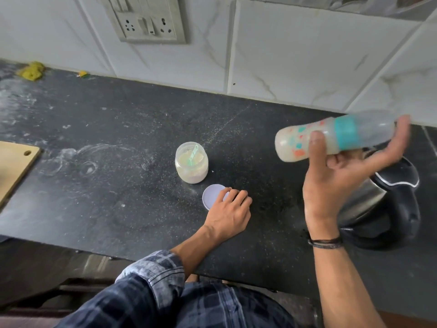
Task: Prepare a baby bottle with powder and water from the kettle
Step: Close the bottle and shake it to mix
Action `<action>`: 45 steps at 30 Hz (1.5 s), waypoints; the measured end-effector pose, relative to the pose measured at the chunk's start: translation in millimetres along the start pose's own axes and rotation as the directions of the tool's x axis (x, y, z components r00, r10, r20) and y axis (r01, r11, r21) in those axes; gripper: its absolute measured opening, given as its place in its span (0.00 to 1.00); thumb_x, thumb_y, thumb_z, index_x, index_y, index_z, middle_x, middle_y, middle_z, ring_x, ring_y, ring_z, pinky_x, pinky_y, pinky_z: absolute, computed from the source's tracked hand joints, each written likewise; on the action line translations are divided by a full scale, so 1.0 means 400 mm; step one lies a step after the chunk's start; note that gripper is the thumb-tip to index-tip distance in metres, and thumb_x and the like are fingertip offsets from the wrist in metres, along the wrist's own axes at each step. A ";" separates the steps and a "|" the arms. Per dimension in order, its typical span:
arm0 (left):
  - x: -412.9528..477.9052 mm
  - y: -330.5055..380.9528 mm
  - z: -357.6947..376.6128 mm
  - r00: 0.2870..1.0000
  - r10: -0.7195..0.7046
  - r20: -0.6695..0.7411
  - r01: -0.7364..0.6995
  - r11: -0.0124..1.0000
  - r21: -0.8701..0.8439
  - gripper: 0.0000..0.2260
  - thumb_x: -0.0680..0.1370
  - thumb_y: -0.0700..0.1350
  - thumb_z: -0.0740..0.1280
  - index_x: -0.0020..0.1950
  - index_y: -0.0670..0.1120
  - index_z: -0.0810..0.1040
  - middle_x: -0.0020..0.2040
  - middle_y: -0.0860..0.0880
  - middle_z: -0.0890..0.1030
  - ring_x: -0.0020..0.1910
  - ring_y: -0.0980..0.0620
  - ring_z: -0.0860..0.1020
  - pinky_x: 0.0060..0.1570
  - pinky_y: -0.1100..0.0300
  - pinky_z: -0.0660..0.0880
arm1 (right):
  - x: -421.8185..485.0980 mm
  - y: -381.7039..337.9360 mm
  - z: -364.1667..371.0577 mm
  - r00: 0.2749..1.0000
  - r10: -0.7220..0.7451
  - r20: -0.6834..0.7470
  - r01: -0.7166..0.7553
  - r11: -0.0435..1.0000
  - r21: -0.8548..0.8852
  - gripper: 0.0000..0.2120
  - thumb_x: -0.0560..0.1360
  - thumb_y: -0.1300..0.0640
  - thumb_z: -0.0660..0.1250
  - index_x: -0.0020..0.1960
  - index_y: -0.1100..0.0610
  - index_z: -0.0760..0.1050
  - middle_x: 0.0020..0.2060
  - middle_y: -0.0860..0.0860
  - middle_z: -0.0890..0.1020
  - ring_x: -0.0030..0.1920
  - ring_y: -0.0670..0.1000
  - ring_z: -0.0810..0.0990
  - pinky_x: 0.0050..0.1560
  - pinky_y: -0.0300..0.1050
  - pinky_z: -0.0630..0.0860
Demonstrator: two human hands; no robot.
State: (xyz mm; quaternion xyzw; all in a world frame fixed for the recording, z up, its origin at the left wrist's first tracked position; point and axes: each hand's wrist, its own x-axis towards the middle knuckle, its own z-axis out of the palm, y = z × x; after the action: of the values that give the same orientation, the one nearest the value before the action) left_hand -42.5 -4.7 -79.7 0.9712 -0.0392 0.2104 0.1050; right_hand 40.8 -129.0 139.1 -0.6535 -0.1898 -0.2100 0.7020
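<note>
My right hand [335, 176] grips the baby bottle [305, 140], which lies almost sideways in the air above the kettle [387, 200]. The bottle has a teal ring and a clear cap, holds cloudy whitish liquid, and looks motion-blurred. An open powder jar [191, 165] with a green scoop inside stands on the dark counter [106, 185]. Just in front of it lies the jar's lilac lid [212, 196]. My left hand [228, 209] rests on the counter with its fingertips on that lid's right edge.
A wooden cutting board [14, 164] lies at the counter's left edge. A socket panel [146, 22] is on the tiled wall behind. Yellow scraps [33, 71] sit at the far left back. Powder dust is scattered over the counter.
</note>
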 end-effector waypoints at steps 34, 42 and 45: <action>-0.001 0.000 0.003 1.000 0.000 -0.010 0.000 1.000 -0.007 0.10 0.83 0.47 0.62 0.55 0.44 0.81 0.56 0.46 0.81 0.51 0.44 0.78 0.59 0.47 0.73 | 0.001 -0.010 0.008 1.000 -0.012 -0.009 0.012 1.000 0.007 0.39 0.77 0.71 0.70 0.76 0.65 0.46 0.69 0.46 0.67 0.65 0.44 0.80 0.61 0.44 0.80; 0.000 -0.003 -0.004 1.000 -0.002 0.029 0.002 1.000 -0.010 0.12 0.83 0.48 0.60 0.57 0.45 0.81 0.58 0.46 0.81 0.53 0.44 0.78 0.61 0.45 0.75 | -0.008 -0.002 0.028 0.994 0.106 0.017 -0.106 0.994 0.007 0.37 0.77 0.67 0.73 0.75 0.59 0.51 0.68 0.47 0.71 0.63 0.49 0.82 0.59 0.48 0.81; 0.000 -0.005 -0.002 0.999 -0.002 0.032 0.003 1.000 -0.017 0.12 0.83 0.49 0.60 0.58 0.45 0.80 0.59 0.46 0.81 0.54 0.44 0.78 0.61 0.45 0.75 | -0.011 0.014 0.017 0.982 0.130 0.137 -0.122 0.990 -0.065 0.38 0.75 0.63 0.77 0.76 0.54 0.57 0.65 0.41 0.76 0.59 0.50 0.83 0.58 0.53 0.82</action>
State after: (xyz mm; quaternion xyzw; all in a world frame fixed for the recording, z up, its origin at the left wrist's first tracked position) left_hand -42.6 -2.4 -79.2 0.9735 -0.0416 0.1944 0.1128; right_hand 40.4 -121.9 132.4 -0.6970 -0.1910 -0.1236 0.6800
